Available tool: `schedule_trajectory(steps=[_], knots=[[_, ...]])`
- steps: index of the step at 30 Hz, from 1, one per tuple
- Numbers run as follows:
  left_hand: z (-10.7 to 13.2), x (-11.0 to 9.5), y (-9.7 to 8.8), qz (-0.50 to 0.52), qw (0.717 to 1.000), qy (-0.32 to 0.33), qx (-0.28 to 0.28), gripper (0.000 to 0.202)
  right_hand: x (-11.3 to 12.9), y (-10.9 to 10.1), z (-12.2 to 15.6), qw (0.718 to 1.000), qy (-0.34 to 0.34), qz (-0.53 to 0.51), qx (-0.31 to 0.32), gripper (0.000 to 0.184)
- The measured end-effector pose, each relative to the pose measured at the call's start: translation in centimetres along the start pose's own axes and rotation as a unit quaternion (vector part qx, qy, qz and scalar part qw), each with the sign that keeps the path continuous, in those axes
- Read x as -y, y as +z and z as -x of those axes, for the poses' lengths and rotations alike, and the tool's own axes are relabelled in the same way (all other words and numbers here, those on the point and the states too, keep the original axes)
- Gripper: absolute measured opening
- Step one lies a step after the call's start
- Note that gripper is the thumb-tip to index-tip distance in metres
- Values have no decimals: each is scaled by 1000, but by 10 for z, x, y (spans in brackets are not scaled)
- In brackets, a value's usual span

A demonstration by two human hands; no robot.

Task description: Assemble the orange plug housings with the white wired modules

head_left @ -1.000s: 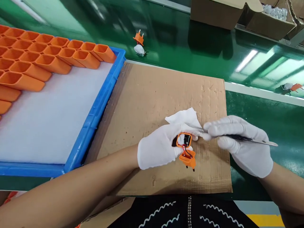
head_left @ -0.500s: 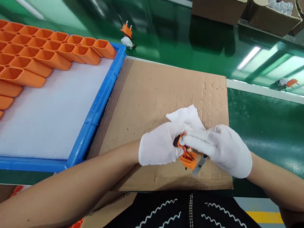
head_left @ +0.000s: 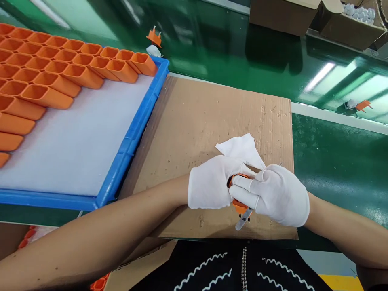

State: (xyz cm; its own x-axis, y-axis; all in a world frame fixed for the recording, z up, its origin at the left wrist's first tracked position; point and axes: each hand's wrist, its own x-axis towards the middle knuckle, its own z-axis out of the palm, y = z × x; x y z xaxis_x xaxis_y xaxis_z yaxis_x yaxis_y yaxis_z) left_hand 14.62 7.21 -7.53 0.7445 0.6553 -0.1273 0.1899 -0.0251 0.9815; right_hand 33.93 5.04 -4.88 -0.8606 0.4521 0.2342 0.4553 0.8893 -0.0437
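White gloves cover both hands. My left hand (head_left: pixel 212 182) is closed around an orange plastic housing (head_left: pixel 241 176), mostly hidden by the fingers. Just below it, partly under my right fingers, is an orange two-pin plug piece (head_left: pixel 239 207) with its dark pins pointing down. My right hand (head_left: pixel 273 194) is closed, its fingers lying across the housing and plug piece. A narrow flat metal blade (head_left: pixel 243 220) sticks out from beneath those fingers, pointing down and left; its handle is hidden. Behind the hands a white cloth (head_left: pixel 241 149) lies on a cardboard sheet (head_left: pixel 188 121).
At left, a blue-rimmed tray (head_left: pixel 121 155) carries rows of orange housings (head_left: pixel 48 95). On the green table beyond lie one plug with pins up (head_left: pixel 154 38) and another plug (head_left: pixel 363 106) on its side. Cardboard boxes (head_left: pixel 281 16) stand at the back right.
My right hand has moved left and its fingers now cover the red and black wires that showed before. The plug piece sits closer to the housing. The view has shifted slightly.
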Motion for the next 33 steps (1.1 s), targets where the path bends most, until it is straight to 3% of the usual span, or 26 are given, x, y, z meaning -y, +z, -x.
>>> schedule_trajectory(steps=[3, 7, 10, 13, 15, 18, 20, 22, 28, 33], knots=[[0, -2, -3, -2, 1000, -2, 5, 12, -7, 2, 6, 996, 16, -84, -34, 29], [2, -1, -9, -34, 999, -7, -12, 38, -16, -2, 17, 959, 136, -193, -157, 37], [2, -1, -12, -46, 999, 5, -2, 48, -15, -6, 19, 951, 191, -183, -159, 45], [2, -3, -12, -21, 1000, -1, 12, 42, -11, -8, 15, 959, 161, -192, -130, 33], [2, -7, -12, -7, 999, -25, 19, 36, -9, -7, 10, 975, 138, -140, -102, 31], [1, -11, -12, -9, 997, -74, 33, 21, -7, -4, 3, 973, 184, -66, -125, 22], [1, -12, -12, -12, 995, -90, 43, 19, -5, -3, 0, 960, 212, -63, -172, 31], [1, -10, -12, -10, 994, -91, 52, 19, -4, -4, -2, 962, 198, -42, -185, 40], [3, -4, -11, -22, 994, -91, 61, 21, -4, -9, 1, 989, 101, 22, -106, 29], [3, -6, -9, -15, 993, -107, 56, 16, -3, -8, 0, 982, 133, 31, -128, 34]])
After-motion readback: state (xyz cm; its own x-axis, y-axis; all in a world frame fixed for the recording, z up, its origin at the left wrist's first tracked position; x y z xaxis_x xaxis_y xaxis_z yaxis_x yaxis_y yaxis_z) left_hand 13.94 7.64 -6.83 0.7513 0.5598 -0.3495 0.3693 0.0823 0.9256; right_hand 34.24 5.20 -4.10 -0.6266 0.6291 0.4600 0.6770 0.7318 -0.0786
